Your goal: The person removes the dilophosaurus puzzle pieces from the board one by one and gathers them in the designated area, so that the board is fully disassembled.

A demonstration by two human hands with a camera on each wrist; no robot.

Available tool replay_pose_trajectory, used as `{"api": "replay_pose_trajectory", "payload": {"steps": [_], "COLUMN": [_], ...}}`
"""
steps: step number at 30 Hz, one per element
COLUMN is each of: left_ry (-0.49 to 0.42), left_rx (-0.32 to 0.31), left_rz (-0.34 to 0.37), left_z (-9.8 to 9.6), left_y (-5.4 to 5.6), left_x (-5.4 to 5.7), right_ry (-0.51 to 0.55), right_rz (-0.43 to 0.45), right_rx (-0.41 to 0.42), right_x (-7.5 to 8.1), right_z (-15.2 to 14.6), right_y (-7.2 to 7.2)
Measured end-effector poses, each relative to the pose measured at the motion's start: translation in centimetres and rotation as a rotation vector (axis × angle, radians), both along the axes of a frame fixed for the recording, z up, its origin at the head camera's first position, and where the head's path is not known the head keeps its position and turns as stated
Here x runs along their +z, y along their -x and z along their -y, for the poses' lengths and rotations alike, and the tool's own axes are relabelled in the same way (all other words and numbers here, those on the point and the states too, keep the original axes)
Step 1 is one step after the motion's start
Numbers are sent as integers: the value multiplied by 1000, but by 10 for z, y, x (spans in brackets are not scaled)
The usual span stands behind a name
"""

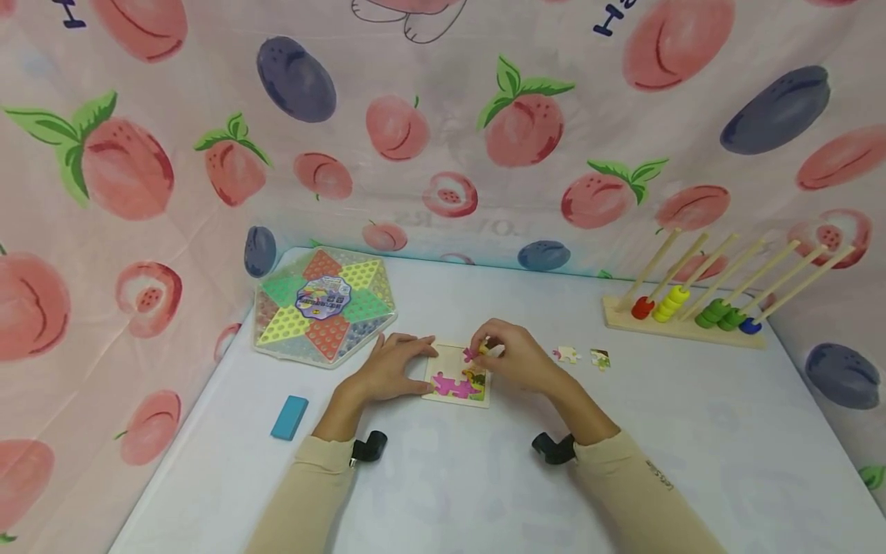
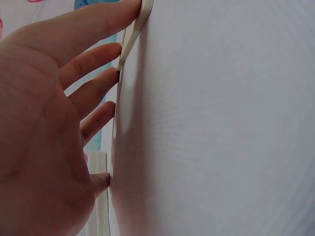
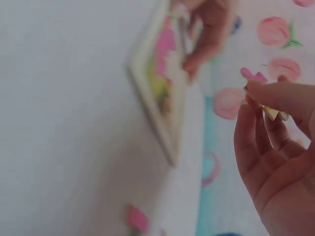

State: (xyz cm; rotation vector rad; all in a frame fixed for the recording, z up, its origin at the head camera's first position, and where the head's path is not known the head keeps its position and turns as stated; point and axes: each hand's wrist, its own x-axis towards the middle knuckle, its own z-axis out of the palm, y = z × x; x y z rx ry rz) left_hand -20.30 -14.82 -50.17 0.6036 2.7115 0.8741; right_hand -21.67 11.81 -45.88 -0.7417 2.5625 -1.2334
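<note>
A small square puzzle board point(image 1: 448, 358) lies on the white table, with pink joined puzzle pieces point(image 1: 453, 386) along its near side and a bare area at upper left. My left hand point(image 1: 388, 369) holds the board by its left side, thumb at the near corner and index finger at the far one. Over the board's right part, my right hand point(image 1: 519, 356) pinches a pink and yellow puzzle piece point(image 3: 253, 75) between thumb and fingers. Two loose pieces lie right of that hand: a pale one point(image 1: 566, 355) and a green and brown one point(image 1: 600, 359).
A hexagonal board game point(image 1: 325, 308) in clear wrap lies at the back left. Nearer sits a blue block point(image 1: 289, 418). At the back right stands a wooden rack point(image 1: 681, 329) with upright pegs and coloured beads. A fruit-print curtain point(image 1: 443, 154) hangs behind the table.
</note>
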Motion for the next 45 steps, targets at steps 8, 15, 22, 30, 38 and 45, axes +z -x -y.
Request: {"api": "replay_pose_trajectory", "payload": {"steps": [8,15,22,30,38,45], "left_ry": [-4,-5,3,0,-1,-6], "left_rx": [4,-3,1,11,3,4], "left_rz": [3,-10,3,13,0,0], "left_z": [1,0,-1,-2,-2,-2], "left_y": [0,-2,-4,-3,-3,-5], "left_x": [1,1,3,3,3,6], "right_ry": [84,62,-15,-102,-133,-235], "right_rz": [31,18,29,113,206,136], "right_rx": [-92,-170,-231,-265,-265,-295], "right_x": [24,37,31,12,-9,-23], "right_z": [-37,-76,-117,-140,-142,-140], "right_y": [2,-4,-21,-28,-29,-29]}}
